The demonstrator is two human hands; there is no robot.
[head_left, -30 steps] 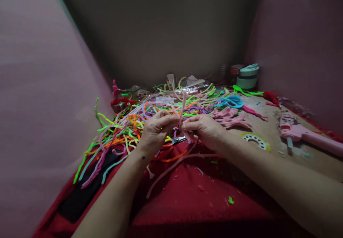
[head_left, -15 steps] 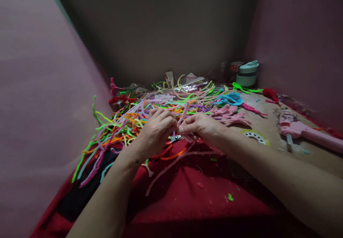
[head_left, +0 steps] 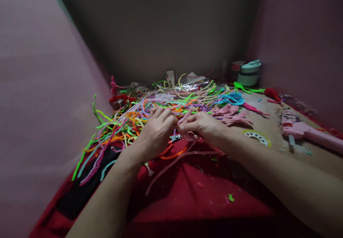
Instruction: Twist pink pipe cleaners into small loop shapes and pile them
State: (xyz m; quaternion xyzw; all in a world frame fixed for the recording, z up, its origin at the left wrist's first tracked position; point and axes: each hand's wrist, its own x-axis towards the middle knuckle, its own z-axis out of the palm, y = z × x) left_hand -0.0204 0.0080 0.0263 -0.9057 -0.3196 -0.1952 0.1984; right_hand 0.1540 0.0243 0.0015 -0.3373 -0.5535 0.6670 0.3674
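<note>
My left hand (head_left: 159, 129) and my right hand (head_left: 202, 126) meet over the front of a pile of coloured pipe cleaners (head_left: 134, 118). Both pinch a pink pipe cleaner (head_left: 186, 116), whose end sticks up between the fingertips and whose bent part hangs below them. Just beneath my hands is a small metal piece (head_left: 175, 137), partly covered. Loose pink pipe cleaners (head_left: 166, 170) and an orange one (head_left: 175, 155) lie on the red cloth (head_left: 203, 202) closer to me. Looped pink pipe cleaners (head_left: 227, 113) rest beyond my right hand.
At the right lie a pink glue gun (head_left: 302, 130) and a roll of tape (head_left: 255, 137). A mint-green lidded container (head_left: 249, 74) stands at the back right. Pink walls (head_left: 40, 88) rise on both sides. Black fabric (head_left: 77, 197) lies at the left.
The upright end of the pink pipe cleaner has tipped lower and to the right between my fingers. Both hands keep their pinch in nearly the same place.
</note>
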